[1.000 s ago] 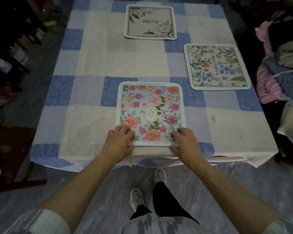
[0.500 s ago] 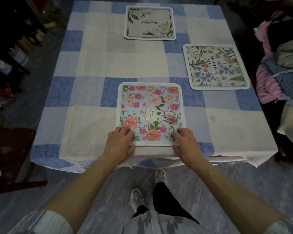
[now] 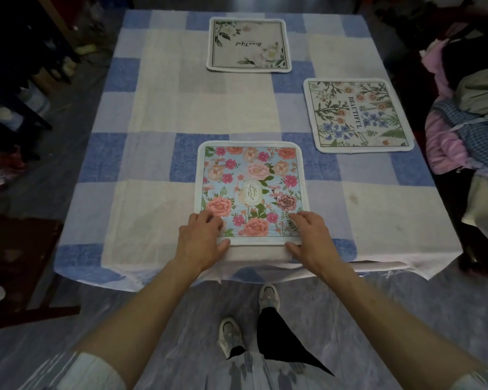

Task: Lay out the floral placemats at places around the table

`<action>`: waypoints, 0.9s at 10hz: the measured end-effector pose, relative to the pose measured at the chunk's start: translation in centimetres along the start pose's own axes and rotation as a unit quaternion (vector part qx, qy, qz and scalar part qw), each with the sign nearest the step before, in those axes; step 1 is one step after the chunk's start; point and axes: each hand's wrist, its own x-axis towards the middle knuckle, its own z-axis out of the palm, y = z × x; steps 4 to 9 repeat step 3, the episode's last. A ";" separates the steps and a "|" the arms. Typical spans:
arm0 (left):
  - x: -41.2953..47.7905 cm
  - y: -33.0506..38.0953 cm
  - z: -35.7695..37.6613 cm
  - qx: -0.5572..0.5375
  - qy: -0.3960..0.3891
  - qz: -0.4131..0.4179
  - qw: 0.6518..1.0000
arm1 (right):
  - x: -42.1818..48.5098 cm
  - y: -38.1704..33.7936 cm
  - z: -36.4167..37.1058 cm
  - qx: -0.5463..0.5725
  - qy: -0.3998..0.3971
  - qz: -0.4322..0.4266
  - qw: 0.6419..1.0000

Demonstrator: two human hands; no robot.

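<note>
Three placemats on the table [image 3: 158, 153]; layout unchanged from the frames a second and half a second ago, with both hands at the same near corners and no mat shifted.

Item 1, left hand [image 3: 199, 239]: fingers spread flat over the near left corner of the blue placemat [image 3: 251, 190], thumb along its near edge on the cloth. Pressing rather than clenched; whether it pinches the edge cannot be told.

Item 2, blue placemat: roughly square, rounded corners, white stitched border, pale blue ground with pink, coral and maroon flowers and an oval "GARDEN" label at centre. Lies flat at the near end of the table, its near edge just short of the table's edge, between the two hands.

Item 3, beige placemat [image 3: 248, 45]: same shape and border, plain beige centre with script lettering, white blooms and dark leaves at the corners. Lies flat at the far end, well apart from the hands.

Item 4, right hand [image 3: 310, 237]: mirrors the left, fingers flat on the near right corner of the blue placemat, thumb on the cloth below its edge.

Item 5, cream placemat [image 3: 358, 115]: cream ground, sprigs of orange and blue flowers, word "BEAUTIFUL" down the middle. Lies flat by the right side.

Item 6, tablecloth [image 3: 124, 204]: woven, large blue, pale blue and cream checks, hanging over the near edge.
</note>
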 end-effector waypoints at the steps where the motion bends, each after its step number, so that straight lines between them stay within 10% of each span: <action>1: 0.3 0.2 -0.8 -0.035 0.012 -0.025 0.999 | 0.2 -0.4 -0.9 0.021 0.029 -0.004 0.999; 9: 0.6 0.6 -3.6 -0.122 0.092 -0.029 0.988 | 0.0 -2.3 -4.1 0.031 0.095 -0.039 0.994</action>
